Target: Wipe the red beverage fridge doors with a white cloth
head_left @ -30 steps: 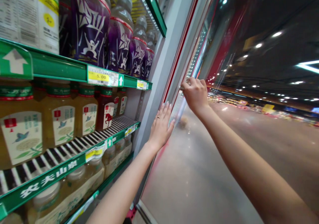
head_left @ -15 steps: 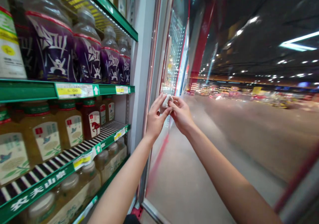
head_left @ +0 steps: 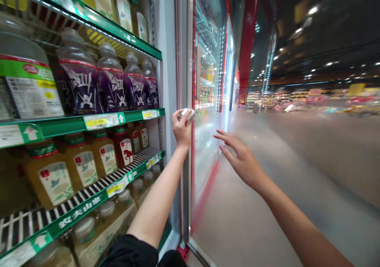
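Note:
A crumpled white cloth or tissue (head_left: 188, 113) is pinched in my left hand (head_left: 181, 129), which is at the frame edge of the open glass door (head_left: 204, 140). Whether the cloth touches the frame I cannot tell. To the right, my right hand (head_left: 242, 158) hangs in the air before the glass. Its fingers are stretched out and apart, with nothing in them. Left of my hands, the cooler shelf (head_left: 74, 123) carries purple-labelled drink bottles (head_left: 111, 77).
Amber drink bottles (head_left: 86, 160) with pale labels stand on the lower rack, whose green front strip (head_left: 97, 203) juts towards me. The silver door frame (head_left: 187, 180) runs down to the floor (head_left: 252, 227). Blurred store displays (head_left: 320, 98) lie far right.
Both hands were together at the white cloth; now the left hand alone holds it. The right hand has let go and moved right, its fingers spread. The view has shifted, showing more shelf.

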A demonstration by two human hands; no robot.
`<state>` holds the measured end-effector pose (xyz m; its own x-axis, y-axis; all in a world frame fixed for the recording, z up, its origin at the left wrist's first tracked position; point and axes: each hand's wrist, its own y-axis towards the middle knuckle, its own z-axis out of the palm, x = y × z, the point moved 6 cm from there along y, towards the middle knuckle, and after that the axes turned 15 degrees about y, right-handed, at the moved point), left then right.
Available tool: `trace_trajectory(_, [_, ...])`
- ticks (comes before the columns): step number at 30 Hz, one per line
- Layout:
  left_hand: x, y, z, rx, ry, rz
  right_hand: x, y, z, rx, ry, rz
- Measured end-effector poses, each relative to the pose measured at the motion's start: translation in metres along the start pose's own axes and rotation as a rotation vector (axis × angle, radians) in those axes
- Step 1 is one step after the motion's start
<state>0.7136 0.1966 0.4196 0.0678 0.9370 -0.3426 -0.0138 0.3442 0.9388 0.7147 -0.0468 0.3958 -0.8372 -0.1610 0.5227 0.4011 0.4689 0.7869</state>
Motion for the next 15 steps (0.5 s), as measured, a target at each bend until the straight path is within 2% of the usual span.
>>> trace_trajectory(4, [-0.006, -0.023, 0.018, 0.035, 0.196, 0.173, 0.008, -0.018, 0.002, 0.020, -0.181, -0.153])
trace_trajectory(7, [-0.002, -0.032, 0.022, 0.035, 0.219, 0.196, 0.010, -0.028, 0.008, 0.073, -0.286, -0.231])
trace_trajectory(10, [0.003, -0.022, 0.020, 0.023, 0.178, 0.141, 0.013, -0.034, 0.004, 0.079, -0.373, -0.298])
trace_trajectory(15, [0.003, -0.002, 0.018, 0.037, 0.144, 0.128, 0.015, -0.042, -0.018, 0.039, -0.421, -0.343])
